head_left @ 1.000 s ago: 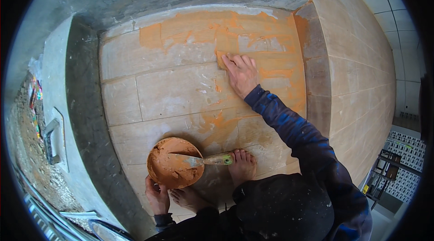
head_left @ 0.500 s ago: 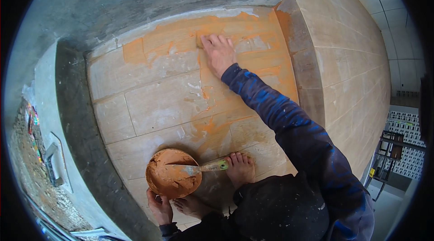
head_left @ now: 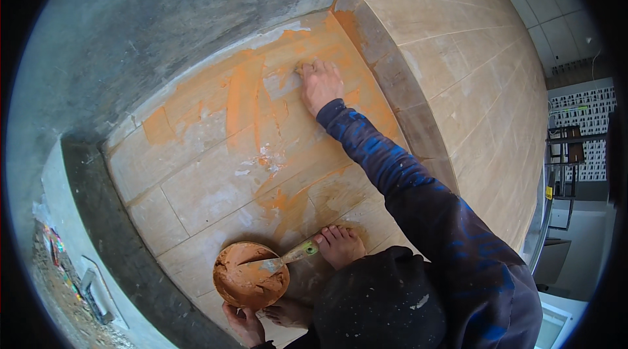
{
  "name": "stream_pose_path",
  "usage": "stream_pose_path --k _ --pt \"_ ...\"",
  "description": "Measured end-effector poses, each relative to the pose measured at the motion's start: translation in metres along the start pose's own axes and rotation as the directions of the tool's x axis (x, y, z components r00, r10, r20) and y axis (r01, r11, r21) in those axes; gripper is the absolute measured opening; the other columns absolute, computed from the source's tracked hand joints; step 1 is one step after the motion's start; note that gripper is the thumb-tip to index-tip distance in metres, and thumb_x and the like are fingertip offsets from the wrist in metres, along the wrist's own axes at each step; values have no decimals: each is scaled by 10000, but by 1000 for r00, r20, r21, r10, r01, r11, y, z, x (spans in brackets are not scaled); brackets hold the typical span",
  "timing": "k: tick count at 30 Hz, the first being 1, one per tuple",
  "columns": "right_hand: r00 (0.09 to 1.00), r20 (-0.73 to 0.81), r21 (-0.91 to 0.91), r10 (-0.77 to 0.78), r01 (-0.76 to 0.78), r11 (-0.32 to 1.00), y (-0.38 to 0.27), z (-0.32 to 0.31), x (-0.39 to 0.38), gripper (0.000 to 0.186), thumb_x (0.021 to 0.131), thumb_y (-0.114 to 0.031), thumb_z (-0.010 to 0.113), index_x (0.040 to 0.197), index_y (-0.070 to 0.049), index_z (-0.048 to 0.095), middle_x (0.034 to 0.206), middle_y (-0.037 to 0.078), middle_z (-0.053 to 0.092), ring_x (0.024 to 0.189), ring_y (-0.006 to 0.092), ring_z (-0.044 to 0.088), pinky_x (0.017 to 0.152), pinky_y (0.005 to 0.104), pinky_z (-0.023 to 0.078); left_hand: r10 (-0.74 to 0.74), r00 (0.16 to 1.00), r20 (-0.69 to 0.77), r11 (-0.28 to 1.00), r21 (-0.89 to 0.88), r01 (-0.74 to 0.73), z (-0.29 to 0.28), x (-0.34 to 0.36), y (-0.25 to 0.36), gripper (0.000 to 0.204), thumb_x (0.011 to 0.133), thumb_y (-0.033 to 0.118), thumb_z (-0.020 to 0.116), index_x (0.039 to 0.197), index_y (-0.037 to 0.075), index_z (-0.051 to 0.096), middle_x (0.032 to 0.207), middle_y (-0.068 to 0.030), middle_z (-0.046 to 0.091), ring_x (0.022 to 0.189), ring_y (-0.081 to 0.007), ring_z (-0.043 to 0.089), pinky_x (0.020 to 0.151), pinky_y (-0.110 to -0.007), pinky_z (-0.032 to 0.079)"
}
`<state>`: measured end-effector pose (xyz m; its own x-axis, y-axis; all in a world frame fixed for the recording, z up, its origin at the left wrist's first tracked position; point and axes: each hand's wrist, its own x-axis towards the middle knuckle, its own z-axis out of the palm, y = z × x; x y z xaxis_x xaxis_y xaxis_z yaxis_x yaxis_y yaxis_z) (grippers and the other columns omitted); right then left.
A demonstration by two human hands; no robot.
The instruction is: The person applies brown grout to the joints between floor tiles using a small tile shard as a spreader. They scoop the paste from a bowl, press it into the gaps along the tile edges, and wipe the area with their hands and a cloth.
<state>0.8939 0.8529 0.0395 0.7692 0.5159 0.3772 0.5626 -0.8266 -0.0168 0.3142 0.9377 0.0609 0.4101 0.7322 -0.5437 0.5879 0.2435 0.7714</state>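
Observation:
My right hand is closed on a small yellowish pad, mostly hidden by my fingers, against the tiled floor near its far right, where orange paste is smeared in streaks. My left hand grips the lower rim of a round bowl of orange-brown paste at the lower middle. A scraper with a greenish handle lies across the bowl, its blade in the paste.
A grey wall borders the back, a concrete ledge with a trowel the left. A tiled step rises at right. My bare feet are beside the bowl; a dark rack stands far right.
My right hand has swept away toward the back and across the paste, leaving fresh streaks. The view has rotated, so the floor appears more slanted. My left hand remains at the bowl.

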Motion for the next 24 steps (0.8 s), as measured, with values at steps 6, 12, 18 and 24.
stream_pose_path --k 6,12,18,24 --pt "914 30 376 -405 365 852 -183 -16 -71 308 852 -123 631 1129 -11 707 999 96 649 1038 259 610 919 384 480 65 998 0 995 79 -65 -10 8 -19 376 937 3 565 1304 -13 481 1220 -163 612 1067 -263 654 860 -382 600" --pt "889 58 647 -454 313 695 -212 -27 -45 338 864 -126 642 1191 -70 701 1076 66 638 1097 250 575 974 410 441 67 997 -34 994 86 -64 -14 6 -22 334 948 11 542 1273 -1 464 1156 -162 625 998 -245 657 830 -377 599" --pt "848 -104 349 -520 520 779 -179 12 -67 324 885 -174 648 1200 -112 690 1101 47 620 1124 229 532 949 407 412 75 997 -30 991 112 -71 -6 7 -2 300 966 24 575 1242 25 458 1099 -162 661 969 -232 669 779 -371 593" --pt "816 117 669 -566 356 652 -151 -49 -127 259 911 -193 646 1145 -112 723 1091 73 640 1121 252 570 971 416 422 -83 995 54 996 38 81 -8 6 15 377 949 -7 557 1316 -24 472 1201 -175 603 1061 -251 667 852 -369 608"
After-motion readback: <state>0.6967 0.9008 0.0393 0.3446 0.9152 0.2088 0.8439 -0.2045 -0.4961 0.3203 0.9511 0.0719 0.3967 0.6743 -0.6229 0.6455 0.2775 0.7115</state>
